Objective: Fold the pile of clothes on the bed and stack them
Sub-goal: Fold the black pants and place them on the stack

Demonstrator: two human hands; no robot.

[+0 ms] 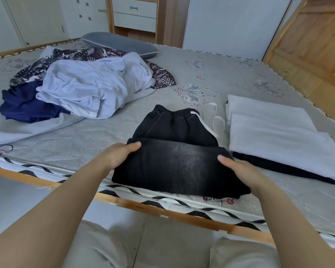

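the left hand [118, 156] grips the left edge of the folded black trousers [174, 157], thumb on top and fingers tucked under the fold. the right hand [238, 170] grips the right edge of the same fold, thumb lying on the cloth. the trousers lie on the bed [104, 136] near its front edge, lower half folded over the upper, with the elastic waistband and a white drawstring [211, 117] at the far end. just to the right of the trousers sits a stack of folded clothes [275, 132], a white piece on top of a dark one. well to the left of the trousers and farther back lies the unfolded pile [81, 88]: a pale blue shirt over navy and patterned cloth. behind the pile rests a grey pillow [120, 44].
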